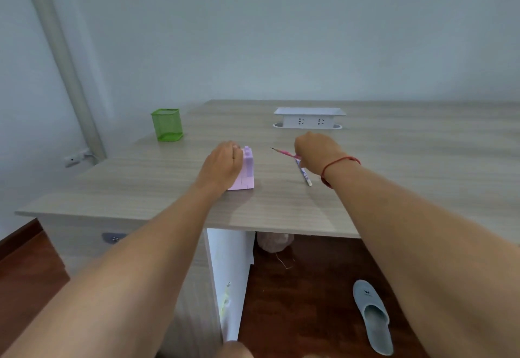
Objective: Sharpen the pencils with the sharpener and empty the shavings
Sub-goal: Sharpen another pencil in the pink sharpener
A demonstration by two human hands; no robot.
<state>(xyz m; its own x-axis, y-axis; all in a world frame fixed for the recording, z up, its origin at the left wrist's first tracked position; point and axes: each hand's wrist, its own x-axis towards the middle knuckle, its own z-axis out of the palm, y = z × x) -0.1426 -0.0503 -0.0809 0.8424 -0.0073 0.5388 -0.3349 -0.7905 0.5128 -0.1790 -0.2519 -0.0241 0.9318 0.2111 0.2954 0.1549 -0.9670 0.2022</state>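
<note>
Left hand (222, 163) grips the lilac sharpener (247, 169), fingers curled over its left side; it stands on the desk (394, 177). At its 3 o'clock, the right hand (315, 151) pinches a pink pencil (284, 152), tip toward 10 o'clock, clear of the sharpener. A second pencil (304, 174) lies beneath. Cup (167, 124) at 10 o'clock.

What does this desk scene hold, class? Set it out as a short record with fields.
left hand: grips sharpener on desk
right hand: holds pink pencil, tip toward sharpener, apart from it
second pencil: by right hand
green cup: far left corner
socket box: back of desk
</note>
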